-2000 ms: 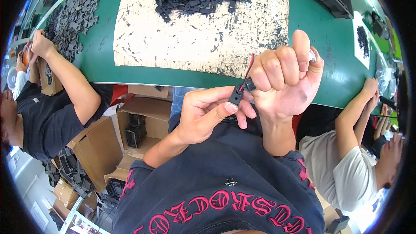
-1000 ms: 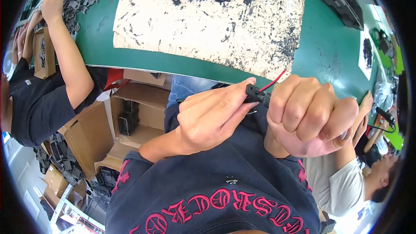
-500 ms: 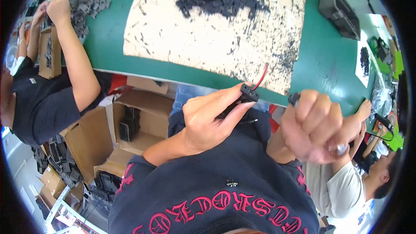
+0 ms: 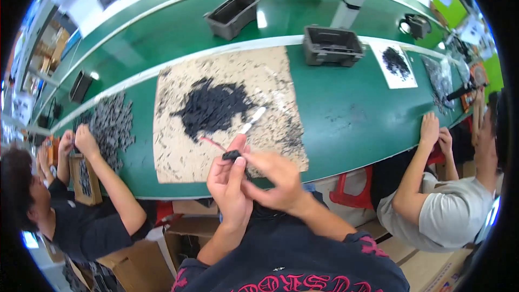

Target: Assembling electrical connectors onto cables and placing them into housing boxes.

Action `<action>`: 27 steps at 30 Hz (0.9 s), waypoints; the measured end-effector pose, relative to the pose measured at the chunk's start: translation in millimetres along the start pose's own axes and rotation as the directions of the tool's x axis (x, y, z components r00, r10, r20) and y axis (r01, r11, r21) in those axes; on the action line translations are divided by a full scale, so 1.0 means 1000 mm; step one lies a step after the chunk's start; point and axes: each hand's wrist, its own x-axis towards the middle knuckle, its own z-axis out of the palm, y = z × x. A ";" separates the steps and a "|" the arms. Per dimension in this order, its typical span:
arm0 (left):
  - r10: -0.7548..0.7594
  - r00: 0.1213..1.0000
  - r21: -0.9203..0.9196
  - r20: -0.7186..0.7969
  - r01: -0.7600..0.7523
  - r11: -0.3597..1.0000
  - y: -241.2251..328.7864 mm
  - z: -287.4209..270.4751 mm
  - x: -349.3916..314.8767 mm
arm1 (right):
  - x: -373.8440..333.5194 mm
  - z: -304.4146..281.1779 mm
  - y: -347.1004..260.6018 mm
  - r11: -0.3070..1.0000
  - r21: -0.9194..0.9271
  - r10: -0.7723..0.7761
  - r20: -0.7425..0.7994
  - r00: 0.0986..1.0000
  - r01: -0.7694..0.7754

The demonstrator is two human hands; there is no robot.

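My left hand (image 4: pixel 231 192) pinches a small black plastic part (image 4: pixel 231 155) between thumb and fingers, just over the near edge of a cardboard sheet. From this part a thin red wire (image 4: pixel 213 143) sticks out toward the upper left. My right hand (image 4: pixel 278 178) comes in from the right, its bent fingertips at the part; whatever lies between them is hidden. Beyond the hands, a heap of black flat pieces (image 4: pixel 213 108) lies on the cardboard sheet (image 4: pixel 175 165). A pale shiny strip (image 4: pixel 253 120) shows just above my left fingertips; its kind is unclear.
Grey bins (image 4: pixel 332 46) (image 4: pixel 232 16) stand beyond the cardboard on the green table (image 4: pixel 346 130). A co-worker at left handles pieces near a grey heap (image 4: pixel 111 124) and a narrow box (image 4: pixel 86 181). Another sits at right, near a white sheet (image 4: pixel 392 65) with black bits. A red stool (image 4: pixel 351 189) stands below the edge.
My right hand, apart at the right with a small dark piece, has come to the black part in my left hand. The view has tilted up, showing more of the table.
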 end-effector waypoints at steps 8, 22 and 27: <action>-0.065 0.883 0.755 0.464 -0.356 0.552 0.038 0.013 0.056 | 0.000 -0.015 0.029 0.938 0.244 0.334 -0.449 0.829 -0.246; -0.312 0.468 0.176 0.827 -0.742 -0.647 -0.004 0.044 0.417 | -0.032 -0.051 0.079 0.614 0.633 0.758 -0.306 0.577 -0.471; -0.100 0.481 0.319 0.871 -0.707 -0.631 0.050 0.070 0.361 | -0.038 -0.052 0.082 0.673 0.599 0.707 -0.347 0.616 -0.434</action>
